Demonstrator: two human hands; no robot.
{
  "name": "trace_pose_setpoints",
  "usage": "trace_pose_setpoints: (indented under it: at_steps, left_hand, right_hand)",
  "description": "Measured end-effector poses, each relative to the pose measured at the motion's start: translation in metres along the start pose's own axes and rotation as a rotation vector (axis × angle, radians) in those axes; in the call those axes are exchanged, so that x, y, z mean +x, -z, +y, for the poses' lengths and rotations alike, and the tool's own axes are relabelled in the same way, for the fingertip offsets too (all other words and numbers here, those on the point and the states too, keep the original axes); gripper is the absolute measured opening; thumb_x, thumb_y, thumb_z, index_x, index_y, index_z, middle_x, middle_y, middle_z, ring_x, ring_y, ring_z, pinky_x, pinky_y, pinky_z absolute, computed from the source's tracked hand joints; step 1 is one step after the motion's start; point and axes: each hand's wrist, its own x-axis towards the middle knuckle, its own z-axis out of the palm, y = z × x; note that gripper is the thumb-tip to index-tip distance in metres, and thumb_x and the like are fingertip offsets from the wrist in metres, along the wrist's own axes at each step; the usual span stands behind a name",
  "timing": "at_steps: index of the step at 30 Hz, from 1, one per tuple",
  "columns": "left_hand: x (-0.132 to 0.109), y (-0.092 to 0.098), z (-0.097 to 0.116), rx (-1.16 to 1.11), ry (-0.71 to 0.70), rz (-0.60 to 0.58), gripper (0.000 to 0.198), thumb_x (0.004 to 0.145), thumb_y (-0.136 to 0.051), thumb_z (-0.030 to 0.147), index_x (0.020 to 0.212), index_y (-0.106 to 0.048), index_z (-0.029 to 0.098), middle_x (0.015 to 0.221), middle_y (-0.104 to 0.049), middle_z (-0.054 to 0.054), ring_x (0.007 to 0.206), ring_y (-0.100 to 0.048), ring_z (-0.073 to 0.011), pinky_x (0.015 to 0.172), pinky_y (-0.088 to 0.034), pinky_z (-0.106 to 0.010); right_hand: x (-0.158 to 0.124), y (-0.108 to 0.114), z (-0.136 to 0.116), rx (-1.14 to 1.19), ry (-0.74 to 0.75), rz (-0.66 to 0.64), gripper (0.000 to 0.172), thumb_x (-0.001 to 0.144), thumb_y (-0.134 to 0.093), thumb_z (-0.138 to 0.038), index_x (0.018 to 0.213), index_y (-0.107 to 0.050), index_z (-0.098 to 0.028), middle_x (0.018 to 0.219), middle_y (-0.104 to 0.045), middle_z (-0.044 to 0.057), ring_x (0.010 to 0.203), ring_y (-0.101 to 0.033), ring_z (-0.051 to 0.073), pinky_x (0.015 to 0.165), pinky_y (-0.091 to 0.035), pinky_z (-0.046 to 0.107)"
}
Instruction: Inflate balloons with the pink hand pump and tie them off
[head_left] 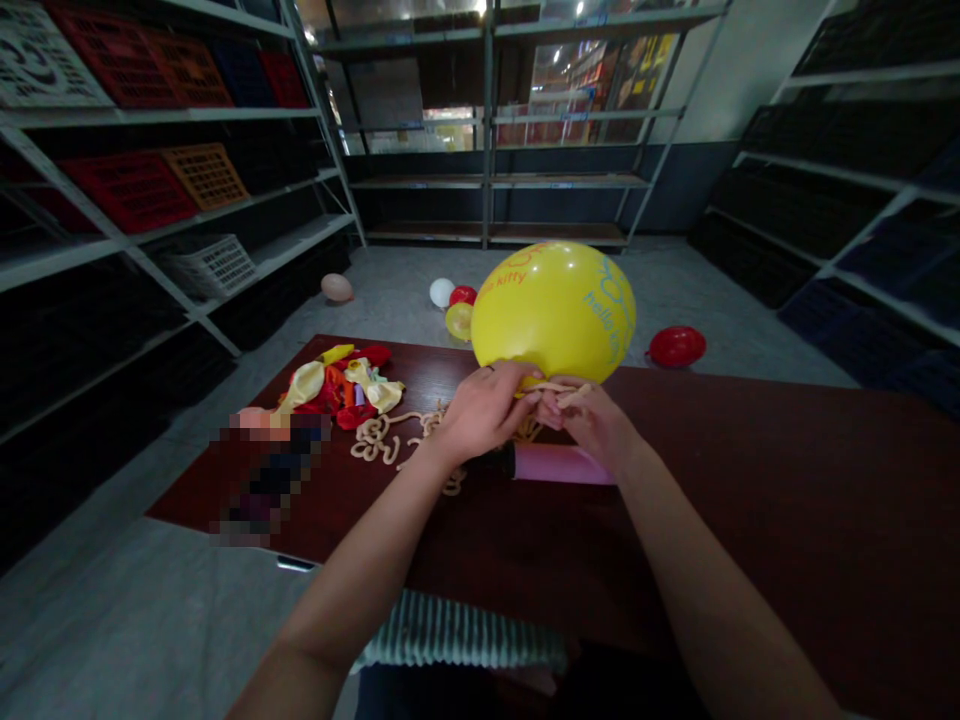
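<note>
A large inflated yellow balloon (551, 310), printed with "hello kitty" lettering, stands above the table in front of my hands. My left hand (491, 405) is closed at the balloon's lower end, where the neck is mostly hidden by fingers. Close beside it, my right hand (596, 420) pinches a tan rubber band (566, 390) that stretches across towards the left fingers. Beneath both hands lies a pink tube with a black end (559, 463), apparently a hand pump. More tan rubber bands (375, 440) are scattered on the tabletop to the left.
Uninflated balloons (349, 385) are heaped on the dark wooden table (750, 480), near a blurred-out patch at its left. Several inflated balloons, one red (677, 346), rest on the floor beyond. Shelves with crates (142, 190) line the left side; more shelving stands behind and right.
</note>
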Motion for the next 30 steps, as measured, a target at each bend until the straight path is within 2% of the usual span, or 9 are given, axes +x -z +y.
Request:
trace_pose_setpoints:
  at_steps: [3, 6, 9, 12, 15, 20, 24, 27, 30]
  left_hand:
    - [-0.001, -0.002, -0.003, -0.071, 0.018, -0.035, 0.015, 0.099, -0.045, 0.024, 0.110, -0.052, 0.017, 0.102, -0.066, -0.009, 0.095, -0.063, -0.0202, 0.081, -0.049, -0.032]
    - [-0.003, -0.007, -0.008, -0.161, 0.151, 0.047, 0.007, 0.098, -0.047, 0.023, 0.101, -0.051, 0.019, 0.094, -0.065, -0.007, 0.088, -0.063, -0.0179, 0.076, -0.049, -0.031]
    - [-0.003, -0.011, -0.014, -0.241, 0.254, 0.110, 0.003, 0.097, -0.047, 0.022, 0.097, -0.048, 0.019, 0.092, -0.065, -0.006, 0.086, -0.063, -0.0169, 0.076, -0.049, -0.030]
    - [-0.003, -0.011, -0.017, -0.295, 0.295, 0.121, 0.005, 0.098, -0.045, 0.023, 0.095, -0.046, 0.020, 0.089, -0.063, -0.005, 0.082, -0.061, -0.0161, 0.073, -0.048, -0.030]
    - [-0.002, -0.009, -0.016, -0.332, 0.298, 0.092, 0.011, 0.099, -0.042, 0.027, 0.093, -0.046, 0.020, 0.085, -0.060, -0.005, 0.078, -0.058, -0.0157, 0.071, -0.047, -0.030]
    - [-0.003, -0.010, -0.015, -0.370, 0.264, 0.085, 0.013, 0.100, -0.039, 0.027, 0.094, -0.049, 0.019, 0.087, -0.060, -0.005, 0.080, -0.057, -0.0158, 0.073, -0.046, -0.030]
    - [-0.003, -0.012, -0.018, -0.366, 0.244, 0.086, 0.012, 0.099, -0.042, 0.026, 0.094, -0.051, 0.019, 0.086, -0.061, -0.005, 0.079, -0.058, -0.0151, 0.073, -0.046, -0.029]
    - [-0.004, -0.013, -0.019, -0.350, 0.231, 0.084, 0.010, 0.099, -0.044, 0.024, 0.099, -0.052, 0.019, 0.091, -0.063, -0.006, 0.083, -0.060, -0.0152, 0.075, -0.047, -0.028]
    - [-0.004, -0.014, -0.020, -0.340, 0.235, 0.123, 0.008, 0.097, -0.047, 0.021, 0.102, -0.051, 0.018, 0.095, -0.063, -0.007, 0.085, -0.061, -0.0152, 0.075, -0.047, -0.027]
  right_hand:
    - [0.000, 0.004, -0.003, -0.030, 0.011, 0.009, 0.021, 0.075, -0.062, -0.039, 0.061, -0.056, -0.024, 0.057, -0.045, -0.002, 0.053, -0.039, 0.013, 0.054, -0.032, 0.032]
    - [0.001, 0.010, -0.002, -0.173, -0.039, 0.028, 0.038, 0.080, -0.054, -0.056, 0.060, -0.057, -0.024, 0.059, -0.053, 0.001, 0.054, -0.045, 0.015, 0.055, -0.036, 0.033]
    - [0.003, 0.017, 0.001, -0.371, -0.117, 0.014, 0.048, 0.082, -0.050, -0.063, 0.061, -0.062, -0.021, 0.061, -0.062, 0.004, 0.060, -0.053, 0.016, 0.063, -0.041, 0.033]
    - [0.006, 0.023, 0.006, -0.503, -0.119, 0.029, 0.046, 0.082, -0.053, -0.061, 0.066, -0.068, -0.020, 0.068, -0.068, 0.005, 0.069, -0.060, 0.018, 0.075, -0.045, 0.035]
    - [0.009, 0.025, 0.010, -0.562, -0.051, 0.128, 0.042, 0.084, -0.052, -0.057, 0.068, -0.068, -0.021, 0.077, -0.071, 0.005, 0.077, -0.063, 0.018, 0.081, -0.046, 0.036]
    - [0.009, 0.025, 0.009, -0.630, 0.000, 0.216, 0.027, 0.080, -0.062, -0.044, 0.067, -0.065, -0.021, 0.067, -0.067, 0.002, 0.063, -0.060, 0.014, 0.067, -0.047, 0.031]
    - [0.007, 0.026, 0.005, -0.551, -0.019, 0.147, 0.017, 0.082, -0.062, -0.039, 0.081, -0.063, -0.021, 0.060, -0.064, -0.001, 0.056, -0.058, 0.013, 0.058, -0.046, 0.030]
    - [0.005, 0.025, 0.003, -0.435, -0.088, 0.034, 0.028, 0.083, -0.063, -0.036, 0.107, -0.058, -0.023, 0.063, -0.066, -0.003, 0.059, -0.062, 0.015, 0.059, -0.047, 0.031]
    - [0.002, 0.024, 0.001, -0.453, -0.188, -0.141, 0.027, 0.084, -0.062, -0.036, 0.106, -0.061, -0.021, 0.069, -0.068, 0.000, 0.063, -0.062, 0.014, 0.060, -0.046, 0.030]
